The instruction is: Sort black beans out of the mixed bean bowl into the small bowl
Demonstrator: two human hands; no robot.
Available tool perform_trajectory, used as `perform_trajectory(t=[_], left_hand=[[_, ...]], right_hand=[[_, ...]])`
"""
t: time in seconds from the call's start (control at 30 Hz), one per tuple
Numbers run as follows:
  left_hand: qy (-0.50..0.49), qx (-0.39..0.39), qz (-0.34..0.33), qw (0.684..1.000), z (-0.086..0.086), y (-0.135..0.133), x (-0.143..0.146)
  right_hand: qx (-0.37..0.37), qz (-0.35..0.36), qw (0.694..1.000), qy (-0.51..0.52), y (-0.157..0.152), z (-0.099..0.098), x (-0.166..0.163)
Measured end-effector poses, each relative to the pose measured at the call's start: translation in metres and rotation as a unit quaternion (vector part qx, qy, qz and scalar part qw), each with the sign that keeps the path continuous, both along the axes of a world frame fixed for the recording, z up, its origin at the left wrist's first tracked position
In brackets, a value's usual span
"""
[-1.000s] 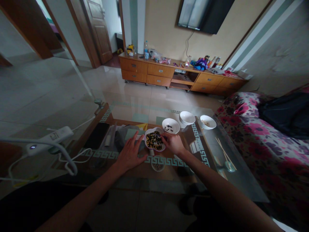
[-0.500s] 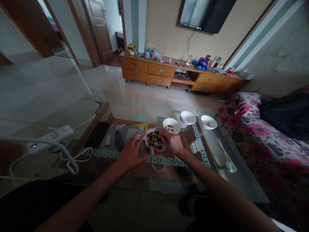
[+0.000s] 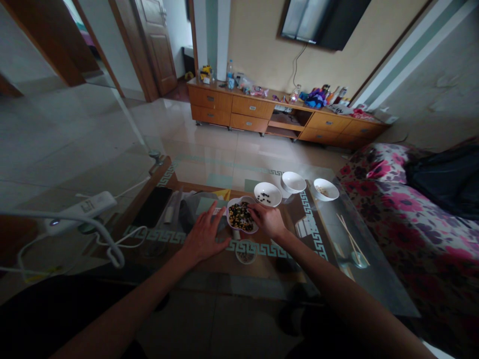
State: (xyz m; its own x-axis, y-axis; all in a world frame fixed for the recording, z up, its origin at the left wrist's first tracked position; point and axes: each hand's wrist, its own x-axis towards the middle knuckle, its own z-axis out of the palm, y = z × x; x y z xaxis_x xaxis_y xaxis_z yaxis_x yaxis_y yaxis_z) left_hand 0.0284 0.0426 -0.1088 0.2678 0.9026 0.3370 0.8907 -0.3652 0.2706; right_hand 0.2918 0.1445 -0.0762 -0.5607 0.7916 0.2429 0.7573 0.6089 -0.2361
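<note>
White bowl of mixed beans (image 3: pixel 240 218): I am seeing the right hand (image 3: pixel 268 221) pinching narrowly inside it, the left hand (image 3: pixel 204 237) lying flat, empty, bracing on the glass table (image 3: pixel 337 239).

Home living room — wall television (image 3: pixel 322 22), floral sofa (image 3: pixel 407 219).

No readable text anywhere. Bottles (image 3: pixel 229 75) and packets on the TV cabinet (image 3: pixel 262 107) carry labels, too small and blurred. Power strip (image 3: pixel 80 210) markings illegible too.
</note>
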Motion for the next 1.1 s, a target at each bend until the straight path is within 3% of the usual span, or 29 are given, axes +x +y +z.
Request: perform_trajectory(t=[0.87, 1.0, 1.1], left_hand=[[-0.004, -0.012, 0.005, 1.0, 0.0, 0.0, 0.001], [-0.007, -0.011, 0.002, 1.0, -0.001, 0.003, -0.001], [-0.009, 0.021, 0.017, 1.0, 0.01, -0.01, -0.001]], right_hand=[[-0.019, 0.004, 1.0, 0.009, 0.003, -0.004, 0.001], [-0.026, 0.003, 1.0, 0.011, 0.0, 0.002, -0.001], [-0.013, -0.031, 0.997, 0.069, -0.002, 0.015, 0.009]])
